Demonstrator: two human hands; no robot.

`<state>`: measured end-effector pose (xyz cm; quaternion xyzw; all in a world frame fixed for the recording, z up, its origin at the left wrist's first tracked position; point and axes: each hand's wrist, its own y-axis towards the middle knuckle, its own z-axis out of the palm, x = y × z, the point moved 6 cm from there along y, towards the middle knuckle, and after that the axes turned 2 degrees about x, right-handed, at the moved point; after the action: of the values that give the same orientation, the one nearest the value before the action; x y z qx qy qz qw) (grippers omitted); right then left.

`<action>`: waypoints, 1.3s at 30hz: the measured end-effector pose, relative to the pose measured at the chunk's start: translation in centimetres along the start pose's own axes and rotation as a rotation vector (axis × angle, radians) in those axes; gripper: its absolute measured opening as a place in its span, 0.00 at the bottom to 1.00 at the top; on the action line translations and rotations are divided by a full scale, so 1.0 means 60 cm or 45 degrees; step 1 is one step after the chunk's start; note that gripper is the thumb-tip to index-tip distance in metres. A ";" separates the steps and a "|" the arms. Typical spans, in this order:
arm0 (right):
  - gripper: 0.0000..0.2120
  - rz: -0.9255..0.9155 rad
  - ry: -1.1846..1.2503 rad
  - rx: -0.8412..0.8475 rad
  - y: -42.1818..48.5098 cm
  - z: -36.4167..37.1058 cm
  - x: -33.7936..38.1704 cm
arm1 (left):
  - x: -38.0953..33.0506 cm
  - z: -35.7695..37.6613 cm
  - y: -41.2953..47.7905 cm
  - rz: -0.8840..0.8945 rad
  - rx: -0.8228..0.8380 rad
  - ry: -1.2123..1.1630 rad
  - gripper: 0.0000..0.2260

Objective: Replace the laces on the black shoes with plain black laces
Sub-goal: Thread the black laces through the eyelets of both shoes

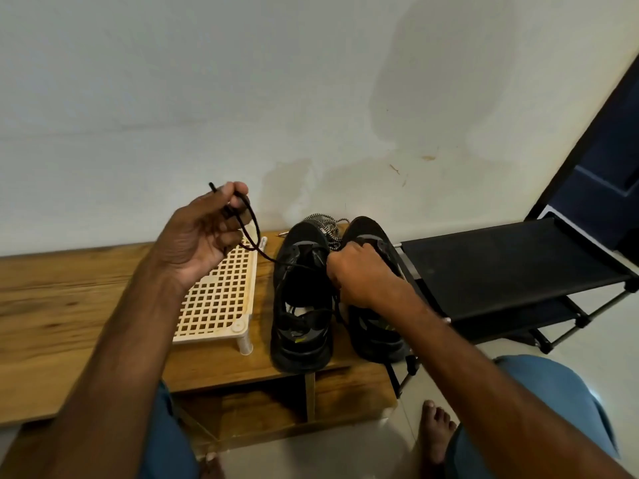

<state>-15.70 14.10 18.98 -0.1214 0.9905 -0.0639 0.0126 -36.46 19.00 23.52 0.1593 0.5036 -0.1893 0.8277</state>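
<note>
Fingers (231,235) of my left hand (204,236) pinch the black lace (257,230) high, to draw slack from the left shoe (301,305) just below | right hand (361,274) curled against the right shoe (377,337), probably steadying it; what it pinches I cannot tell

Two black shoes on the tabletop (52,305): left shoe (301,305), right shoe (378,340). Two hands: left hand (204,233), right hand (359,274). One plain black lace (256,229). One bundle of black-and-white laces (325,219), far. One cream lattice rack (221,292), left. One black shoe rack (501,271), right. Two bare feet, near: left foot (210,459), right foot (435,430).
</note>
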 end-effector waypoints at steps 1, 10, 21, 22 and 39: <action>0.13 0.016 -0.125 0.017 0.006 0.010 0.005 | 0.002 0.004 -0.001 -0.006 -0.001 0.022 0.05; 0.13 0.135 -0.357 0.027 0.025 0.051 -0.008 | 0.023 0.028 0.010 -0.064 0.052 0.078 0.08; 0.10 0.101 -0.342 -0.038 0.030 0.060 0.001 | 0.048 0.037 0.025 -0.105 0.033 0.170 0.09; 0.09 0.087 -0.337 -0.042 0.030 0.061 0.003 | 0.051 0.035 0.026 -0.112 0.026 0.179 0.09; 0.04 0.074 1.895 -0.904 -0.074 -0.148 -0.145 | 0.016 0.127 0.024 0.409 -0.166 1.926 0.26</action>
<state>-6.57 13.04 28.46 -0.0183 0.7038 0.1896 -0.6844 -29.47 16.64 26.15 0.2671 0.9127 0.1233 0.2837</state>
